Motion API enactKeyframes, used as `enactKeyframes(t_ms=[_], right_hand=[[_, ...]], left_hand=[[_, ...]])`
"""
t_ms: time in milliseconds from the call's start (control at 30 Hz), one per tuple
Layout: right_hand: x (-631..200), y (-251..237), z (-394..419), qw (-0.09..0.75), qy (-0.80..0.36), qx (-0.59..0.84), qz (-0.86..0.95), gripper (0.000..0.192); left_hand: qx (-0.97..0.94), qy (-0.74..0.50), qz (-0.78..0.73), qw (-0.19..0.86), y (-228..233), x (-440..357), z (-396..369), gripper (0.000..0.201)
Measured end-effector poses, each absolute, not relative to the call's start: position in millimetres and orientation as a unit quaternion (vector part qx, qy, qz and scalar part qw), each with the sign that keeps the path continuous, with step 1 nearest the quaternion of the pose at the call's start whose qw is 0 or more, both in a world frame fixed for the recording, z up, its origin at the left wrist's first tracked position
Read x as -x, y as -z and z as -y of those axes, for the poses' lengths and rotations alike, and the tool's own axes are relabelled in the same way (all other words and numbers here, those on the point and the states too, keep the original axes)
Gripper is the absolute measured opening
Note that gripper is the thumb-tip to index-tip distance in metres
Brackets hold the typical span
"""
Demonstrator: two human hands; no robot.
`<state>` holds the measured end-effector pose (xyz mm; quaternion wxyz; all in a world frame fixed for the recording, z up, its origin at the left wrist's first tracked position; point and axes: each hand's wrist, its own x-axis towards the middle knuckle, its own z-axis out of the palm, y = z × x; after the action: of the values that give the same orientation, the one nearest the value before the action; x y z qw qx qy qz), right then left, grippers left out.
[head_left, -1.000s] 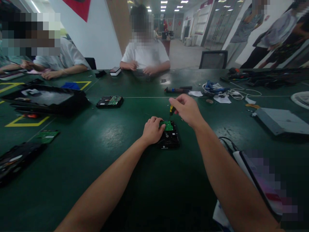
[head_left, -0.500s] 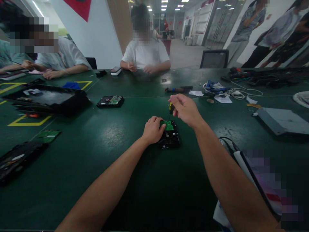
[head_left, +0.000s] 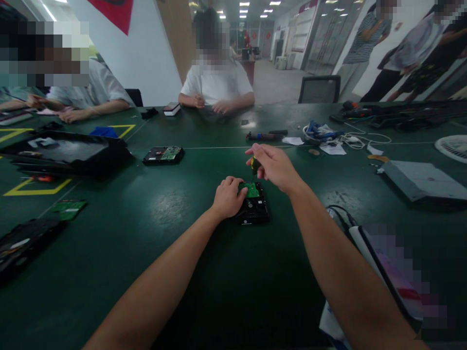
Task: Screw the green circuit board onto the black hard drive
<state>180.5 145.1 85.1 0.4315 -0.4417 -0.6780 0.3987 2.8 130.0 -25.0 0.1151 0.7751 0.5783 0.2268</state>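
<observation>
I am looking down at a hard drive (head_left: 254, 210) lying flat on the green table (head_left: 153, 272), near the middle and just ahead of me, its green circuit board (head_left: 251, 190) facing up at the far end. My left hand (head_left: 226, 197) is pressing down on the drive's left edge, fingers curled over the board's corner and pinning the case. My right hand (head_left: 274, 166) is hovering just above the far end, fingertips pinched together around a small yellow-and-black screwdriver (head_left: 255, 166) that is pointing down at the board. I am judging the drive to be a dense, rigid block, heavy for its size and not slippery on this mat, best held by its metal sides; the board looks thin and fragile (I would keep fingers off its face). Counting what is lying about: a second drive (head_left: 164, 155) is sitting well apart at the far left, so two drives with boards on; one loose green board (head_left: 68, 209) is lying near the left edge; one dark tray (head_left: 65, 154) is standing beyond it; one more screwdriver (head_left: 263, 136) is resting farther off by a tangle of cables (head_left: 330, 134). Two other people are sitting across the table, their hands kept to themselves.
</observation>
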Motion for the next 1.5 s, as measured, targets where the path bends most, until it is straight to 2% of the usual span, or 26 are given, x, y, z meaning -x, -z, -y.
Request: enactKeyframes(t_ms=[133, 333, 467, 667, 833, 1067, 1333, 1500], right_hand=[[-183, -82, -149, 0.437, -0.380, 0.445, 0.683, 0.049], [-184, -78, -154, 0.458, -0.275, 0.475, 0.699, 0.039], [-182, -79, -152, 0.459, -0.298, 0.475, 0.689, 0.032], [-181, -80, -148, 0.449, -0.328, 0.452, 0.698, 0.047], [-182, -77, -151, 0.448, -0.333, 0.448, 0.698, 0.043], [-186, -78, -152, 0.438, -0.295, 0.453, 0.718, 0.037], [-183, -64, -161, 0.475, -0.281, 0.463, 0.693, 0.041], [-185, -67, -158, 0.441, -0.222, 0.469, 0.732, 0.026]], left_hand=[[-0.778, -0.226, -0.575, 0.114, 25, -2, -130, 0.039], [-0.778, -0.230, -0.574, 0.113, 24, -3, -129, 0.038], [-0.777, -0.230, -0.575, 0.112, 25, -3, -129, 0.038], [-0.779, -0.230, -0.573, 0.108, 26, -2, -129, 0.040], [-0.781, -0.231, -0.570, 0.109, 25, -2, -129, 0.039], [-0.782, -0.231, -0.569, 0.106, 26, -2, -130, 0.039], [-0.783, -0.233, -0.568, 0.101, 29, -1, -131, 0.038], [-0.785, -0.236, -0.564, 0.101, 32, 0, -132, 0.037]])
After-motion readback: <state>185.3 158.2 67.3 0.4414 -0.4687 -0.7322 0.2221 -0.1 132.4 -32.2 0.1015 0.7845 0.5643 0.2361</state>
